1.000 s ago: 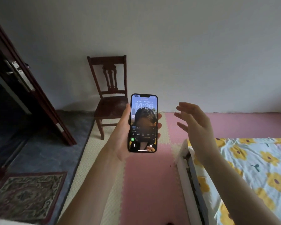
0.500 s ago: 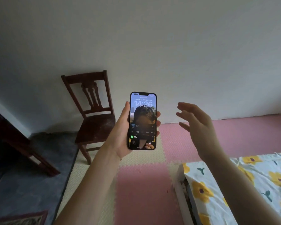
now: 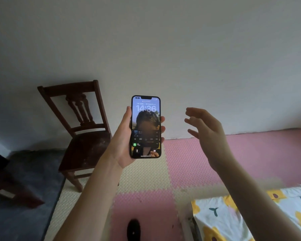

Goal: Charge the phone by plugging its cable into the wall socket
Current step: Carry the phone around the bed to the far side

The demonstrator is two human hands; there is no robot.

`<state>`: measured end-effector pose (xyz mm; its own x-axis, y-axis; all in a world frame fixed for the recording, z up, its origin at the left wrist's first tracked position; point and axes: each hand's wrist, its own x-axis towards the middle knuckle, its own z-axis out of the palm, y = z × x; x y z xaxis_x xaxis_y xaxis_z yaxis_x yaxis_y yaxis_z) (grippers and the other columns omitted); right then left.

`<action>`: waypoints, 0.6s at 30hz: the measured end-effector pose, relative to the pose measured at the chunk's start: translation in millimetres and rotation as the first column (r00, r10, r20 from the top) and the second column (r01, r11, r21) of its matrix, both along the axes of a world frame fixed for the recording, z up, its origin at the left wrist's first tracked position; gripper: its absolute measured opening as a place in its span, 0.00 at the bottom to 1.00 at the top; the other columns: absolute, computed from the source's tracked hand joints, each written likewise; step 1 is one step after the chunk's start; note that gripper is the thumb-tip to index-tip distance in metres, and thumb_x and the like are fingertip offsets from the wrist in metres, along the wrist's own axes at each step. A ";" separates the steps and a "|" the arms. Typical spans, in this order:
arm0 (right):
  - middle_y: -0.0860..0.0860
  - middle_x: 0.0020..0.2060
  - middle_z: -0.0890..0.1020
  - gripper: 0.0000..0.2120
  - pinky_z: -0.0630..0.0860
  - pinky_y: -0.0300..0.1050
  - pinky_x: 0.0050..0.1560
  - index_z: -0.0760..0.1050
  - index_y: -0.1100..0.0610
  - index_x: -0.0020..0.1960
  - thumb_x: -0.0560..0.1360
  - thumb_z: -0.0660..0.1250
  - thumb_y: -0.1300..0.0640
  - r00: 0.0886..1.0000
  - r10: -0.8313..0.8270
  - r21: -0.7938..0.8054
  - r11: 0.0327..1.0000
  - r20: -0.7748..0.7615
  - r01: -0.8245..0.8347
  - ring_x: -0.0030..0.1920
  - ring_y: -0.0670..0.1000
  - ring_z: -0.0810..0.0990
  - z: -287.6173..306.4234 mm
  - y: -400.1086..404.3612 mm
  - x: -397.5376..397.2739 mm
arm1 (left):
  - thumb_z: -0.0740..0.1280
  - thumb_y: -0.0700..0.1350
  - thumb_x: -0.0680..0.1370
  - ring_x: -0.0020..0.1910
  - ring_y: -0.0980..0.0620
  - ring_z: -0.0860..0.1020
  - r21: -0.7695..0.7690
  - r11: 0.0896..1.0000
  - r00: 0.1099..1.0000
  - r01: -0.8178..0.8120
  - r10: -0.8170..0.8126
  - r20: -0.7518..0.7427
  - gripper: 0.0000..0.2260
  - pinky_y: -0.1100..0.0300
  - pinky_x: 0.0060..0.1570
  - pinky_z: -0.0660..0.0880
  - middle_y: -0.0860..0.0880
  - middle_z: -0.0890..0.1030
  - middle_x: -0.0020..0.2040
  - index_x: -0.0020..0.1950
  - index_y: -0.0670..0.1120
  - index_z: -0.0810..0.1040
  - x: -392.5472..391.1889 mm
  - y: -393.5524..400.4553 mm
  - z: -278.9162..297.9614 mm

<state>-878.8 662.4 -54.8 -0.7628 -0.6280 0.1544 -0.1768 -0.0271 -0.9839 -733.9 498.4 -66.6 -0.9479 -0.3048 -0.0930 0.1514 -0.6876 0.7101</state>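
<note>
A black phone with its lock screen lit, showing 14:36, stands upright in mid-air in front of the white wall. My left hand grips it from the left, thumb along one edge and fingertips showing at the other. To the right of the phone my right hand hovers apart from it, fingers relaxed and slightly spread, holding nothing. No cable and no wall socket show in the head view.
A dark wooden chair stands against the wall at the left. Pink and beige foam mats cover the floor. A bed with a flowered sheet fills the lower right corner. A small dark object lies on the mat below.
The view has swung right and upward: the door and rug left the frame, the chair shifted. Both hands keep the same pose, with the phone still in the left.
</note>
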 end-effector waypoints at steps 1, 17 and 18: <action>0.40 0.58 0.81 0.18 0.78 0.50 0.61 0.78 0.48 0.63 0.75 0.60 0.51 1.000 -0.003 -0.003 1.000 -0.002 0.003 0.61 0.46 0.80 -1.0 -12.0 -8.2 | 0.56 0.66 0.79 0.53 0.45 0.82 -0.001 1.000 1.000 0.003 -0.003 0.000 0.31 0.46 0.54 0.79 0.41 0.80 0.62 0.71 0.46 0.75 -9.2 -12.3 -1.4; 0.41 0.58 0.82 0.15 0.79 0.47 0.59 0.78 0.49 0.63 0.80 0.61 0.57 0.981 -0.193 0.004 0.981 -0.020 0.193 0.59 0.44 0.81 3.5 -220.9 -156.3 | 0.55 0.66 0.80 0.52 0.45 0.83 -0.046 0.982 0.983 0.185 -0.185 0.005 0.31 0.46 0.51 0.80 0.41 0.82 0.61 0.68 0.44 0.78 -194.9 -249.5 13.1; 0.41 0.58 0.82 0.15 0.79 0.47 0.58 0.78 0.48 0.63 0.80 0.61 0.58 0.977 -0.211 0.005 0.977 -0.021 0.211 0.59 0.44 0.81 4.4 -224.4 -166.1 | 0.54 0.66 0.80 0.52 0.45 0.83 -0.040 0.977 0.978 0.210 -0.210 0.001 0.31 0.46 0.51 0.80 0.41 0.82 0.60 0.68 0.44 0.78 -209.4 -254.4 12.7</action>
